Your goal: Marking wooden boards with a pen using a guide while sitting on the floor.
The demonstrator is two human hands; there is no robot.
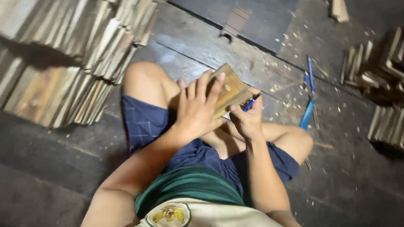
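Wood piece (229, 92), flat, pale and roughly rectangular, is held above the lap of a seated person, near the middle of the view. It is tilted, with its long edge running from 11 o'clock to 5 o'clock.

Left hand (196, 110) is laid over the near face of the wood piece with the fingers spread and extended toward 1 o'clock; the fingertips rest on the upper surface and the palm covers the lower left corner. Right hand (247, 119) is positioned at 4 o'clock from the wood piece and is closed in a pinch around a blue-handled tool (250, 103), whose tip is set against the lower right edge of the wood. The kind of tool cannot be told.

Legs are folded on a dark plank floor (46, 171), and blue shorts (147, 123) are worn.

At 3 o'clock from the hands, two further blue-handled tools (309, 109) lie on the floor among scattered wood shavings (297, 37). At 10 o'clock, a large leaning stack of wooden slats (51, 58) is seen. At 3 o'clock, well apart, smaller stacks of cut wood pieces (394, 87) are arranged. At 1 o'clock, a single wood offcut (338, 2) lies alone on the floor.
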